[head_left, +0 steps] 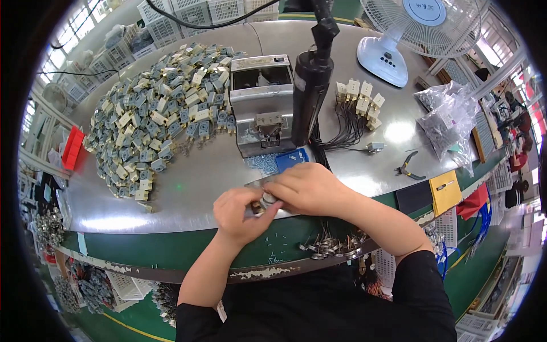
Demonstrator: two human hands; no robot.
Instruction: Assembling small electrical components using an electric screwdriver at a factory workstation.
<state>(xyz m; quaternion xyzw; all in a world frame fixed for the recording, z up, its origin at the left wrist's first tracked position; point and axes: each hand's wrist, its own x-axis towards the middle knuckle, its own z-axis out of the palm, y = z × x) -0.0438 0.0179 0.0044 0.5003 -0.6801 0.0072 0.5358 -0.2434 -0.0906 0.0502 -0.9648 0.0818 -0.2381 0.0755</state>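
Both my hands meet near the front edge of the metal tabletop. My left hand (235, 212) has its thumb and fingers closed round a small part with a silvery round face (267, 199), mostly covered by the fingers. My right hand (307, 188) reaches over from the right, its fingertips pressed on the same part. Just beyond them are a blue tray (292, 158) and a patch of small bluish screws (262, 164). Behind these stands a grey metal machine (262, 105) with a black cylindrical tool (312, 91) upright at its right side.
A big heap of grey and cream switch-like parts (159, 108) covers the left. To the right lie wired cream blocks (360, 100), pliers (406, 166), a yellow notebook (445, 192) and plastic bags (450, 117). A fan (387, 57) stands behind. Round metal parts with stems (333, 245) lie at the front edge.
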